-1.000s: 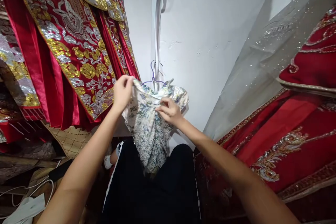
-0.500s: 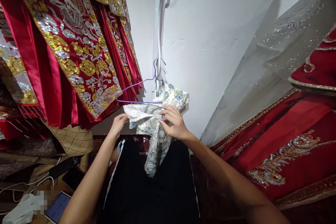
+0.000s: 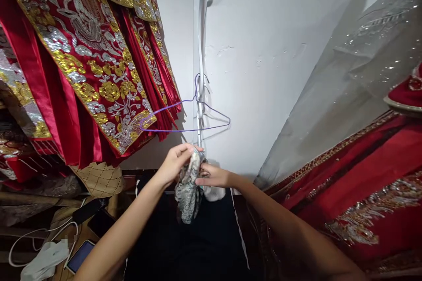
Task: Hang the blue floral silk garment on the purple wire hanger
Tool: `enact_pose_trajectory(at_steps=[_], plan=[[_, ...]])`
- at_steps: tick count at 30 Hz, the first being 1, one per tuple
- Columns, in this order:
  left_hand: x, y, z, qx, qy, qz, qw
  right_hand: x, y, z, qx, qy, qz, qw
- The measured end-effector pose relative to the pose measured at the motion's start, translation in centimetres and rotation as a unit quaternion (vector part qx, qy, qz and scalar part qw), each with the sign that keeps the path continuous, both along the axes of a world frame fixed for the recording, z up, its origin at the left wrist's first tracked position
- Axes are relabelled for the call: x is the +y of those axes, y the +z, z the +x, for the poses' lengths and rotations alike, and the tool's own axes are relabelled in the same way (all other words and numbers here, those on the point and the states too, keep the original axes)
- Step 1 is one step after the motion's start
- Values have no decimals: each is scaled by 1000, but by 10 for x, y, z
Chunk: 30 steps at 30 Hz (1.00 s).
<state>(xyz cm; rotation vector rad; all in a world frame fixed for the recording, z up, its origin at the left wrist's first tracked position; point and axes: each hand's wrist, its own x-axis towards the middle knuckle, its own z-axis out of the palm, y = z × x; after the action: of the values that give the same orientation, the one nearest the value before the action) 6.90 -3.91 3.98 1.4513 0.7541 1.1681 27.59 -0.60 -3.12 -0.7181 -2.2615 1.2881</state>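
Hanger (image 3: 184, 116) above garment (image 3: 188, 189), seemingly apart

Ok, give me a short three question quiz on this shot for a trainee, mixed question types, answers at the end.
1. True or false: the purple wire hanger carries a garment.
2. Which hands grip the bunched floral garment? A) left only B) right only C) both
3. What lies at lower left beside the white cable?

Key
1. False; it hangs bare on the white wall.
2. C; the left hand and the right hand both hold it.
3. A smartphone.
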Motion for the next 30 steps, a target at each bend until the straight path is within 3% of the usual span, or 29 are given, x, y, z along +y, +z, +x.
enact_pose_trajectory(at_steps=[3, 6, 8, 12, 15, 17, 19, 21, 24, 27, 29, 30], plan=[[-30, 27, 5, 53, -8, 87, 995, 1, 20, -18, 130, 73, -154, 977], [-55, 55, -3, 108, -3, 151, 983, 4, 41, -29, 253, 60, -252, 932], [-65, 66, -8, 166, 8, 198, 966, 6, 55, -35, 279, 52, -300, 911], [-61, 71, -10, 295, 37, 308, 904, 8, 79, -53, 228, 52, -385, 893], [-46, 71, -16, 327, 142, 352, 865, 8, 84, -70, 237, 87, -428, 868], [-34, 70, -26, 301, 188, 322, 878, 8, 84, -77, 251, 117, -454, 847], [-22, 65, -37, 253, 164, 257, 918, 9, 85, -78, 242, 138, -473, 836], [-11, 55, -48, 232, 101, 189, 949, 12, 91, -72, 210, 147, -467, 847], [-3, 37, -62, 292, -2, 110, 950, 25, 109, -52, 99, 155, -406, 895], [-5, 25, -78, 385, -19, 59, 921, 46, 128, -26, -3, 88, -254, 963], [-8, 21, -92, 459, 21, 59, 886, 60, 133, -11, 4, -19, -99, 995], [-9, 19, -99, 495, 40, 69, 865, 66, 131, -6, 24, -81, -19, 996]])
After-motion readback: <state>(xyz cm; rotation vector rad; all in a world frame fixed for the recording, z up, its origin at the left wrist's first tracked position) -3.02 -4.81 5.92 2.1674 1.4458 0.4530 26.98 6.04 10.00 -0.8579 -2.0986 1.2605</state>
